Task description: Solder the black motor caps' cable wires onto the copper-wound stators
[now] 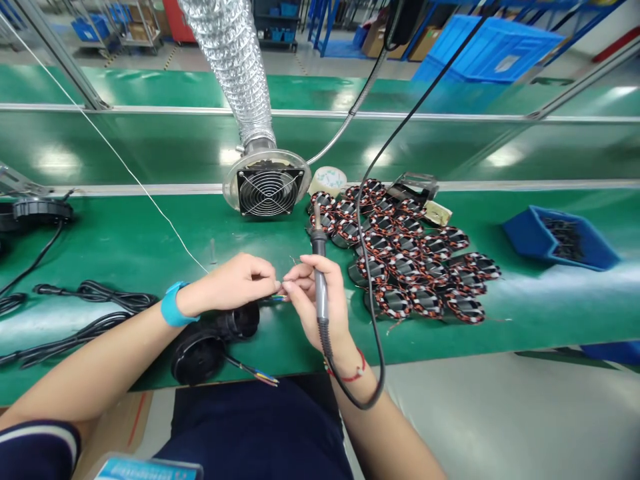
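My right hand (325, 300) is closed around a soldering iron (321, 287), which points up and away from me. Its thumb and fingertips are also pinched together close to my left fingers. My left hand (243, 280) is closed in a pinch; what its fingertips hold is too small to make out. Just below them show coloured wire ends (277, 299). Under the left hand and wrist lie black round housings (200, 357), one with stripped coloured wires (265, 379) sticking out. A thin white strand (145, 190) runs down from the upper left to behind the left hand.
Several wound stator coils (400, 267) crowd the bench right of my hands. A fume extractor fan (270, 192) stands ahead, beside a tape roll (328, 181). Black cables (100, 320) lie left. A blue bin (565, 237) of dark parts sits right. The iron's cord (367, 267) loops past my wrist.
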{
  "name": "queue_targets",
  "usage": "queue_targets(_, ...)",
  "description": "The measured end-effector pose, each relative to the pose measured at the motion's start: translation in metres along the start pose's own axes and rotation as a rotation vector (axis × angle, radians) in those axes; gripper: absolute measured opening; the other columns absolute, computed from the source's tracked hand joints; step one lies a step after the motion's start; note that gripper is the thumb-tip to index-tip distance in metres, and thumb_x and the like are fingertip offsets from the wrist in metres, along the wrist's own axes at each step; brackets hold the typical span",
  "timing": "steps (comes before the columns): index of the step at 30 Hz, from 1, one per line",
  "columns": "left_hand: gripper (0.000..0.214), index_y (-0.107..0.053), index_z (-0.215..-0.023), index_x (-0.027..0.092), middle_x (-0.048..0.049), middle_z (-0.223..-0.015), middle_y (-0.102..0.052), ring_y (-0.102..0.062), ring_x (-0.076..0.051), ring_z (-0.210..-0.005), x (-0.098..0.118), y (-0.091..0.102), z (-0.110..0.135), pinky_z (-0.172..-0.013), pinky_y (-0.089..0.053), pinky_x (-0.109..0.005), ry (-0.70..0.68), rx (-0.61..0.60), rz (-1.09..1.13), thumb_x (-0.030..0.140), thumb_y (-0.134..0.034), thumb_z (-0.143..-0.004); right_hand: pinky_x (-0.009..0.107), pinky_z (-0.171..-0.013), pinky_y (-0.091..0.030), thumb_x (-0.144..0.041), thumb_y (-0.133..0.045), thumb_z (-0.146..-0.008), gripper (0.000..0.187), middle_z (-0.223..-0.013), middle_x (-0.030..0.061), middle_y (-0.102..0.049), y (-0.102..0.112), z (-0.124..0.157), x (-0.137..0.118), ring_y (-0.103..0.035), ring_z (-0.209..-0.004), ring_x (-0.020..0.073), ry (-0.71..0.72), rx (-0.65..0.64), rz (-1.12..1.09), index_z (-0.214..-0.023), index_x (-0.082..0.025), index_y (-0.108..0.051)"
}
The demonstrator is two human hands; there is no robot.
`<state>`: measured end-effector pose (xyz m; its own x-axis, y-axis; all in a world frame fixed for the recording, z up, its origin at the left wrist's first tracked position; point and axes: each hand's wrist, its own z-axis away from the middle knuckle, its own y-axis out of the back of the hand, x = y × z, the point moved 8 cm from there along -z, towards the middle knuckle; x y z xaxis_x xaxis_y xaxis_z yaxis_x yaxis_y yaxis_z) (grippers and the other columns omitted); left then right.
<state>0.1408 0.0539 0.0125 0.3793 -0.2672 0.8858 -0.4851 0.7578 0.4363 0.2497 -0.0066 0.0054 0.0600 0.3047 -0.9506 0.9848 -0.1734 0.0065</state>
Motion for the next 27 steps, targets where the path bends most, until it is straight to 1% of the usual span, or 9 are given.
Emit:
queue_targets(3, 0.029, -0.058, -0.069, 0.015, 0.0002, -0.072, -0.055, -0.049, -0.012, -0.069, 0.007, -0.003, 0.002, -0.065, -0.038, -0.023, -0.017, -0.002, 0.013, 0.035, -0.052, -0.089, 0.031, -0.072, -0.056, -0.015, -0.062, -0.088, 0.035, -0.085, -0.0032, -0.061, 0.003, 0.002, -0.009, -0.063, -0.077, 0.0135, 0.096, 0.058, 0.081, -0.116, -0.031, -0.049)
queue_targets(5, 0.028, -0.061, -0.080, 0.015, -0.0005, -0.073, -0.060, -0.053, -0.012, -0.068, 0.005, -0.011, 0.004, -0.065, -0.041, -0.024, 0.050, -0.068, 0.136, 0.039, -0.051, -0.090, 0.032, -0.074, -0.054, -0.014, -0.062, -0.087, 0.033, -0.082, -0.0039, -0.061, 0.005, 0.005, -0.013, -0.062, -0.076, 0.0141, 0.126, 0.140, 0.124, -0.113, -0.031, -0.050)
queue_targets(7, 0.029, -0.059, -0.084, 0.015, 0.0008, -0.068, -0.059, -0.052, -0.011, -0.060, 0.002, -0.019, 0.006, -0.059, -0.041, -0.023, 0.127, -0.126, 0.285, 0.042, -0.052, -0.089, 0.032, -0.072, -0.053, -0.014, -0.063, -0.086, 0.032, -0.080, -0.0042, -0.061, 0.006, 0.010, -0.014, -0.061, -0.073, 0.0143, 0.112, 0.208, 0.117, -0.110, -0.031, -0.050)
queue_targets(9, 0.027, -0.058, -0.080, 0.015, 0.0030, -0.064, -0.054, -0.046, -0.009, -0.055, 0.000, -0.018, 0.006, -0.055, -0.037, -0.022, 0.138, -0.110, 0.337, 0.041, -0.056, -0.086, 0.032, -0.071, -0.054, -0.017, -0.064, -0.086, 0.031, -0.080, -0.0041, -0.062, 0.006, 0.013, -0.010, -0.062, -0.073, 0.0148, 0.069, 0.223, 0.084, -0.111, -0.030, -0.049)
queue_targets(13, 0.023, -0.060, -0.073, 0.014, 0.0038, -0.060, -0.050, -0.041, -0.008, -0.056, -0.009, 0.001, -0.002, -0.054, -0.033, -0.021, 0.090, -0.004, 0.175, 0.035, -0.057, -0.082, 0.035, -0.079, -0.054, -0.022, -0.058, -0.092, 0.028, -0.085, -0.0021, -0.066, 0.019, 0.010, -0.001, -0.066, -0.079, 0.0165, -0.021, 0.146, 0.173, -0.117, -0.030, -0.049)
queue_targets(17, 0.020, -0.061, -0.074, 0.014, 0.0026, -0.060, -0.052, -0.042, -0.010, -0.057, -0.030, 0.024, -0.014, -0.055, -0.033, -0.023, 0.178, 0.103, 0.070, 0.032, -0.056, -0.080, 0.050, -0.097, -0.048, -0.032, -0.064, -0.087, 0.039, -0.113, 0.0108, -0.066, 0.051, 0.001, 0.004, -0.062, -0.109, 0.0281, -0.051, 0.115, 0.645, -0.124, -0.025, -0.051)
queue_targets(20, 0.019, -0.059, -0.073, 0.014, 0.0033, -0.061, -0.048, -0.038, -0.010, -0.057, -0.036, 0.031, -0.020, -0.056, -0.031, -0.023, 0.201, 0.137, 0.045, 0.031, -0.054, -0.079, 0.057, -0.098, -0.047, -0.034, -0.070, -0.082, 0.053, -0.122, 0.0172, -0.063, 0.061, -0.004, 0.017, -0.060, -0.115, 0.0356, -0.158, 0.043, 0.832, -0.128, -0.020, -0.050)
queue_targets(24, 0.020, -0.056, -0.073, 0.015, 0.0032, -0.065, -0.045, -0.036, -0.010, -0.060, -0.042, 0.037, -0.020, -0.056, -0.028, -0.022, 0.224, 0.203, 0.102, 0.034, -0.055, -0.079, 0.051, -0.101, -0.049, -0.028, -0.062, -0.088, 0.047, -0.128, 0.0129, -0.064, 0.040, -0.007, 0.028, -0.062, -0.118, 0.0309, -0.160, -0.128, 0.753, -0.131, -0.024, -0.046)
queue_targets(27, 0.028, -0.059, -0.078, 0.014, 0.0056, -0.059, -0.038, -0.029, -0.009, -0.054, -0.053, 0.034, -0.018, -0.050, -0.022, -0.022, 0.327, 0.150, 0.204, 0.042, -0.061, -0.078, 0.046, -0.104, -0.050, -0.024, -0.057, -0.091, 0.044, -0.132, 0.0114, -0.062, 0.016, -0.011, 0.026, -0.061, -0.121, 0.0264, -0.067, -0.264, 0.688, -0.133, -0.024, -0.045)
